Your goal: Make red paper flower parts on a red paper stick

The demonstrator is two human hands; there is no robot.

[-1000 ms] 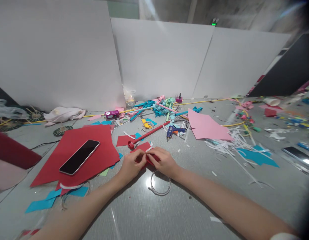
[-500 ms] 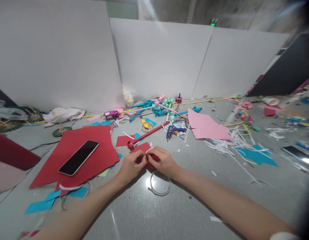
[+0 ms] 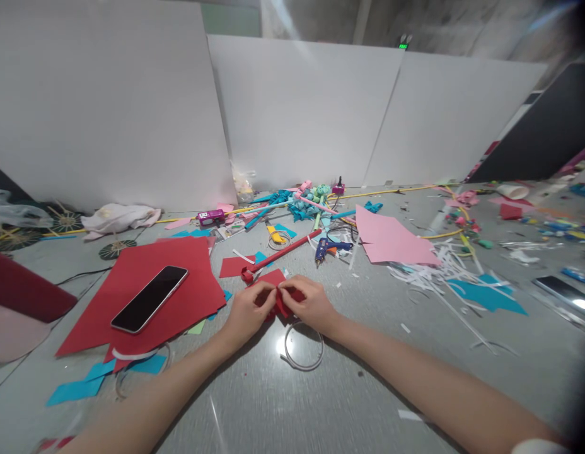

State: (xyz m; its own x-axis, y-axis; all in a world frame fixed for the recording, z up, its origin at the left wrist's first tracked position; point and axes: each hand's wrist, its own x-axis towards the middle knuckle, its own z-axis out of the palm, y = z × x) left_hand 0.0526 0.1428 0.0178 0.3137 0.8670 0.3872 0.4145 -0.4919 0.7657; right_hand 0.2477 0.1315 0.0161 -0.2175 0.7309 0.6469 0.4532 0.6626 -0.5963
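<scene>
Red paper (image 3: 283,308) is pinched by the fingertips of the left hand (image 3: 248,312) and right hand (image 3: 314,306), apparently to steady so small a piece, just beyond the coiled grey strip (image 3: 305,368); knuckles partly hide its shape.

White panels (image 3: 302,107) upright, 10 through 2 o'clock, seams showing. Dark panel (image 3: 548,132) slanting, between 2 and 3. Mottled grey wall (image 3: 453,31) behind, 1 o'clock; small green lit sign (image 3: 404,45) there. Grey glossy surface (image 3: 368,391) underneath, light glare (image 3: 285,345) at 6.
</scene>
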